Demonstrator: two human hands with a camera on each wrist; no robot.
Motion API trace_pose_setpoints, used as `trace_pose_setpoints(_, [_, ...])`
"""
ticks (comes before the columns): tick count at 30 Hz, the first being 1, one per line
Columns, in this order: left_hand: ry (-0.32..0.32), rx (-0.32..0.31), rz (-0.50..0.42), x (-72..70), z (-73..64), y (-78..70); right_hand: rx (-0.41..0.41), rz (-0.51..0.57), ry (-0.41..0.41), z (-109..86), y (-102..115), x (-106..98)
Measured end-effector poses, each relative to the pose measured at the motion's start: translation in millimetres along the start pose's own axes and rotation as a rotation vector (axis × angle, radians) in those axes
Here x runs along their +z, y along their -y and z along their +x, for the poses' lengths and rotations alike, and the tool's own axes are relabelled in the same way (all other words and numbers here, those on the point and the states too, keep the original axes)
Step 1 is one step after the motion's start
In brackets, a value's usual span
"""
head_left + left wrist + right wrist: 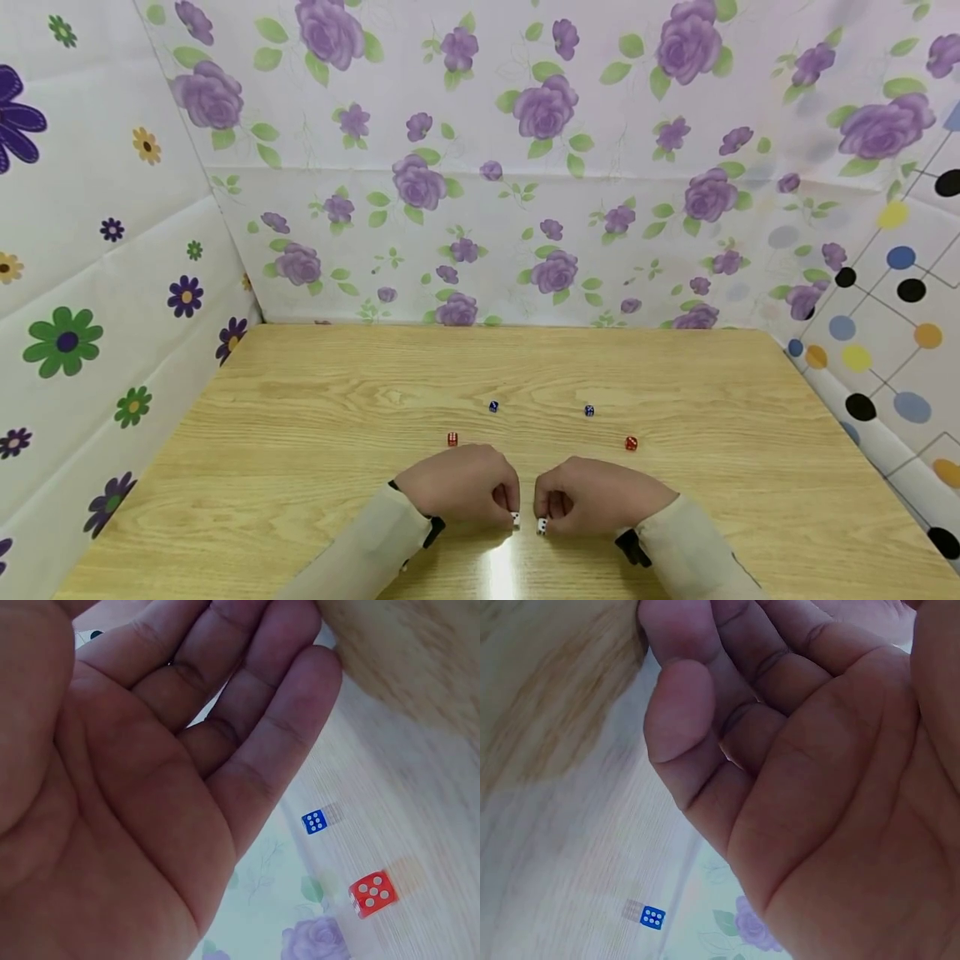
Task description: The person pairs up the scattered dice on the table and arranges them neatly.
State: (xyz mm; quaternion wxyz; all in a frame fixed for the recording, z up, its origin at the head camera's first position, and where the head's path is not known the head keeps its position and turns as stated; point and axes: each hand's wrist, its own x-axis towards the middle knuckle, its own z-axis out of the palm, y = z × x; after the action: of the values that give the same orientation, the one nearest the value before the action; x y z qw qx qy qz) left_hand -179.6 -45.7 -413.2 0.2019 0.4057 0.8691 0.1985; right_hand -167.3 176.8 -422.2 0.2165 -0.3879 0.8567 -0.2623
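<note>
Near the front of the table, my left hand [467, 487] pinches a white die [516, 521] between thumb and fingertips. Just to its right, a second white die [542, 527] is pinched by my right hand [600, 493]. The two dice are a small gap apart, low over the wood. In the wrist views both dice are hidden, and only the palms and bent fingers show. A red die [452, 439] lies just beyond the left hand, and another red die [632, 443] beyond the right.
Farther back on the wooden table [337, 375] lie a blue die [493, 407] and, to its right, another blue die [589, 411]. A flowered sheet [465, 217] rises behind the table, with patterned sheets at both sides.
</note>
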Motion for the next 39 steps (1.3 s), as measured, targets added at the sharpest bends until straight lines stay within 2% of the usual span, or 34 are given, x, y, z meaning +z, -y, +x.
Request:
trace_pose_setpoints(4, [0.0,-0.003,-0.01,-0.1,0.4,-0.4,-0.005,0.003,0.001,0.3,-0.9,0.0])
trace_pose_setpoints(11, [0.005,0.009,0.039,0.2,0.9,-4.5,0.006,0.005,0.012,1.2,1.4,1.3])
trace_pose_setpoints(22, [0.032,0.011,0.007,3.6,1.4,-7.7,0.016,0.022,0.022,0.5,6.2,1.4])
trace_pose_setpoints(27, [0.038,0.02,-0.001,4.5,1.3,-8.9,-0.005,0.031,0.028,1.4,6.2,2.7])
trace_pose_setpoints(34, [0.021,0.062,0.054,6.3,2.5,-8.5,-0.047,0.028,0.022,3.8,2.4,5.3])
trace_pose_setpoints(39, [0.017,0.055,0.049,7.4,2.6,-8.8,-0.054,0.045,0.012,4.1,3.7,6.7])
